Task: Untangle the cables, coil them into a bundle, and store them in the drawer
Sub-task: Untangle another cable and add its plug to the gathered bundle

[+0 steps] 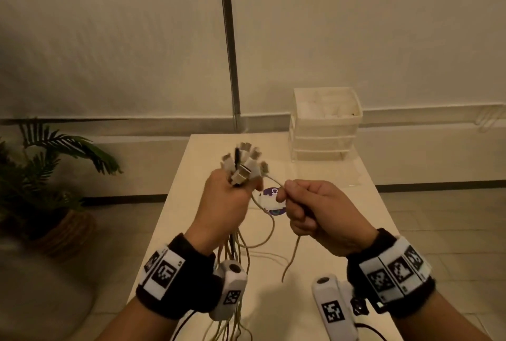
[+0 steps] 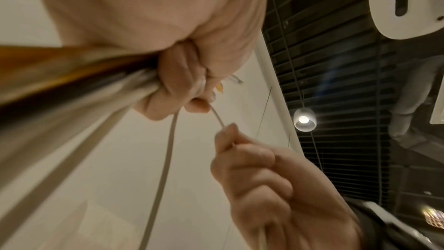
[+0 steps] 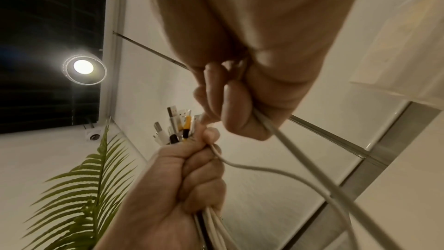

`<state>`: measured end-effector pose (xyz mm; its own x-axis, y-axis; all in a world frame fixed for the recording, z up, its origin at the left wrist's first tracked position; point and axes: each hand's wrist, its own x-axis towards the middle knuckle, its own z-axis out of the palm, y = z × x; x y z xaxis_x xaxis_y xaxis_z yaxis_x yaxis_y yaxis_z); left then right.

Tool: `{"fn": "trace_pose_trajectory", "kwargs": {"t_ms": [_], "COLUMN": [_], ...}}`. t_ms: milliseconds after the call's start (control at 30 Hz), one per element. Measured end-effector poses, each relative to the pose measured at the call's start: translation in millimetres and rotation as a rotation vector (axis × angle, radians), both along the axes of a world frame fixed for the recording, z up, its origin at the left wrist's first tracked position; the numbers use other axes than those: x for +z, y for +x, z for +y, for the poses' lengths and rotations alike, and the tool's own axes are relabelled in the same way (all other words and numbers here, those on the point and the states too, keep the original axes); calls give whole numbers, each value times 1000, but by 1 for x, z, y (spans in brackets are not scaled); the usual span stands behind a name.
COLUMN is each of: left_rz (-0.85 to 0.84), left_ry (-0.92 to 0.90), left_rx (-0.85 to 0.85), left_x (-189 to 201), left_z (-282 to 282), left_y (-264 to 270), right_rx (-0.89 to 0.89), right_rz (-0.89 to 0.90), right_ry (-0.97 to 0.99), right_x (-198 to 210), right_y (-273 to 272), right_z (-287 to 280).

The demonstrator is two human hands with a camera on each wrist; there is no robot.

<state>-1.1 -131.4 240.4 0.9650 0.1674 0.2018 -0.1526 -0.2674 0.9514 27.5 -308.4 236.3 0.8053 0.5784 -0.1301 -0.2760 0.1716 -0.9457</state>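
My left hand (image 1: 230, 198) grips a bunch of cables (image 1: 235, 256) in a fist above the table; their plug ends (image 1: 245, 161) fan out above the fist and the cords hang down below it. In the right wrist view the same fist (image 3: 192, 170) holds the plugs (image 3: 176, 126) upright. My right hand (image 1: 306, 209) pinches one white cable (image 1: 269, 178) a short way from the left fist; this cable runs through its curled fingers and its tail (image 1: 291, 258) hangs below. The left wrist view shows that cable (image 2: 217, 116) spanning both hands.
A white drawer unit (image 1: 325, 124) stands at the table's (image 1: 342, 217) far right, with its drawers shut. A round purple and white sticker (image 1: 271, 201) lies on the table under my hands. A potted plant (image 1: 46, 176) stands on the floor to the left.
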Motion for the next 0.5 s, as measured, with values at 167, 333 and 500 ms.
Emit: {"fn": "trace_pose_trajectory", "kwargs": {"t_ms": [167, 333, 500], "left_rz": [-54, -41, -101], "left_ry": [-368, -338, 101], "left_rx": [220, 393, -59], "left_x": [20, 22, 14], "left_z": [43, 59, 2], "left_y": [13, 10, -1], "right_rx": [17, -24, 24], "right_rz": [12, 17, -18], "right_ry": [22, -100, -112], "right_x": [-15, -22, -3], "right_y": [-3, -3, 2], "right_z": [-14, -23, -10]}}
